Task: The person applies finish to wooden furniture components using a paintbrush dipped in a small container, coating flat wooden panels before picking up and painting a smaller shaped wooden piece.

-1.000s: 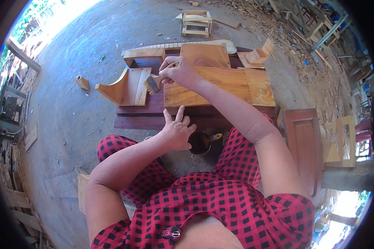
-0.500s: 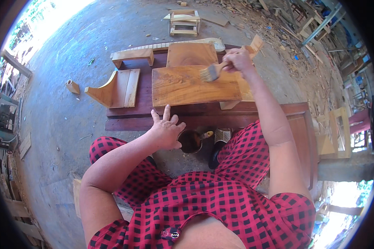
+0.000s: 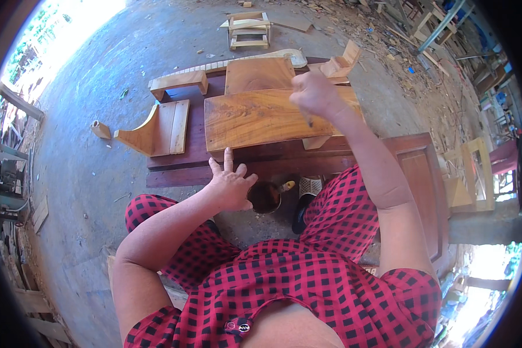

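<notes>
My right hand (image 3: 316, 95) is closed on a paintbrush, largely hidden behind it, over the orange-brown wooden board (image 3: 243, 116). My left hand (image 3: 232, 185) has its fingers spread, a fingertip at the board's front edge. Below that hand sits a pot (image 3: 264, 197) of dark liquid, with a yellow-tipped handle (image 3: 287, 186) leaning out of it. Behind the long board lies another board (image 3: 255, 75). A small bench-shaped piece (image 3: 180, 79), a curved bracket piece (image 3: 136, 136) and an angled piece (image 3: 342, 64) surround them on dark reddish planks (image 3: 174, 177).
A panelled wooden door (image 3: 417, 197) lies at my right, with pale frames (image 3: 475, 174) beyond. A small wooden stool (image 3: 249, 29) stands at the back. A short offcut (image 3: 101, 130) sits on the floor at left. Scraps (image 3: 417, 58) line the right side; machinery (image 3: 8, 182) is at far left.
My right hand and brush have swept rightward from the board's left part, then shifted slightly back left and turned so the brush is mostly hidden. My left hand stays at the front edge.
</notes>
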`<state>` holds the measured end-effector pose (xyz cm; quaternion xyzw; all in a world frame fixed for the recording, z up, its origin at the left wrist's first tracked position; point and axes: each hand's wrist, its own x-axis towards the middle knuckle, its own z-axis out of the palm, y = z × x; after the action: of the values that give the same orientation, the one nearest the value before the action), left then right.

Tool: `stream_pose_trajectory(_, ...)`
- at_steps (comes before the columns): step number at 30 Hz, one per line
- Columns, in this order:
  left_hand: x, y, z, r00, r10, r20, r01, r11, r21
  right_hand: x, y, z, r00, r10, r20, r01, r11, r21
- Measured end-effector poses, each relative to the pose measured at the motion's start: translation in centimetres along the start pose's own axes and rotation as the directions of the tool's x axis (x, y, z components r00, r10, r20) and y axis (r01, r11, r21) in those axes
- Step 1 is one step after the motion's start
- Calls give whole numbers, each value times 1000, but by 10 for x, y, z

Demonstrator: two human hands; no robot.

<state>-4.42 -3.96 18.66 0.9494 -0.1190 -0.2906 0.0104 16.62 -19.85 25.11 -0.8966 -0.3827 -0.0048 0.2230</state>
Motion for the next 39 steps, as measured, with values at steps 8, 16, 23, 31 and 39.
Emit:
stream_pose_trajectory(8, -1, -2, 8, 998, 17, 55, -17, 1000, 1, -3, -113, 63, 955, -258, 147, 161, 864, 476)
stream_pose_trajectory(16, -10, -8, 12, 998, 1, 61, 1, 999, -41, 24, -101, 92, 975, -104, 195, -108, 545, 831)
stream_pose_trajectory(23, -10, -11, 9, 1000, -15, 23, 15, 999, -31, 44, 0, 68, 956, 293, -17, -150, 540, 828)
stream_pose_trajectory(31, 2, -7, 7, 1000, -8, 9, 8, 999, -38, 18, 79, -7, 870, 466, -160, -323, 784, 529)
stream_pose_trajectory(39, 12, -5, 6, 999, -30, 42, 31, 999, -21, -3, 27, -24, 955, 265, 136, -284, 949, 140)
